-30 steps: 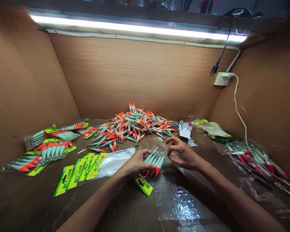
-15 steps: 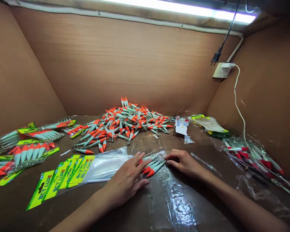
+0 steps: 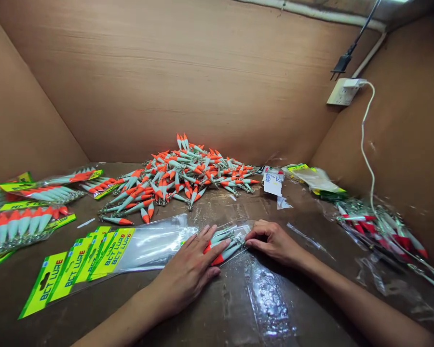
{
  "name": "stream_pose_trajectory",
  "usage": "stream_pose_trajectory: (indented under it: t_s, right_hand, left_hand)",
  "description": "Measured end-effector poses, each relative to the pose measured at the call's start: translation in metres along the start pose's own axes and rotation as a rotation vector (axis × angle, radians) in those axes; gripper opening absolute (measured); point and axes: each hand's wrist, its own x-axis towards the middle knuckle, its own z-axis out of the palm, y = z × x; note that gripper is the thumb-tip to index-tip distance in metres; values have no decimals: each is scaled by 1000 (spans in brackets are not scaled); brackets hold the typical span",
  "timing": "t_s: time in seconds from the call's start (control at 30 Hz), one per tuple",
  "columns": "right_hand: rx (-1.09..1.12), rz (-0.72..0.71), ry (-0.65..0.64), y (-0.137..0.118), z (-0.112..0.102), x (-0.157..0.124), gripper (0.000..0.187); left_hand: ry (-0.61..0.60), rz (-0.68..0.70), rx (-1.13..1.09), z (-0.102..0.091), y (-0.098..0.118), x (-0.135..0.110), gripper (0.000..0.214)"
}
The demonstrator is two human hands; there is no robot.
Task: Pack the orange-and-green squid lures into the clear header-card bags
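Note:
My left hand [image 3: 193,258] lies palm down with its fingers stretched out, over the left part of a clear plastic bag [image 3: 246,228]. Inside this bag are several orange-and-pale-green fishing lures [image 3: 227,251] with metal hooks at their right ends. My right hand [image 3: 273,241] is closed, thumb and index finger pinching the bag's right end beside the hooks. Its other fingers are curled. To the left of my left hand, a fanned row of clear bags [image 3: 150,246] with yellow-green BCT LURE headers [image 3: 75,262] lies on the brown table [image 3: 188,318].
A heap of loose lures [image 3: 181,173] sits at the back. Filled lure packs [image 3: 29,219] lie at the left. Red-and-white lures [image 3: 379,226] and stacked packaging [image 3: 314,178] are at the right. A white cord [image 3: 363,140] hangs from a wall socket [image 3: 345,91].
The camera view has tilted down and shifted slightly. My left hand has spread flatter over the bagged lures, while my right hand keeps its pinch at the bag's end.

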Motion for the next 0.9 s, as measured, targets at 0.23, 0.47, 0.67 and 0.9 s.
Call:
stream_pose_trajectory:
  t_s: [0.23,0.47,0.67,0.9]
  right_hand:
    - [-6,-77,-65,-5,-2,-3,11]
    - [36,-77,-92,-5,-2,-3,15]
    - [-26,-70,-58,-12,2,-7,10]
    - [-61,-54,24,-10,9,-5,8]
  left_hand:
    - [2,-14,1,2,4,-1,66]
    - [22,-44,-32,2,8,-2,70]
    - [79,-88,-73,-5,9,-1,66]
    - [36,-48,-89,-9,13,0,57]
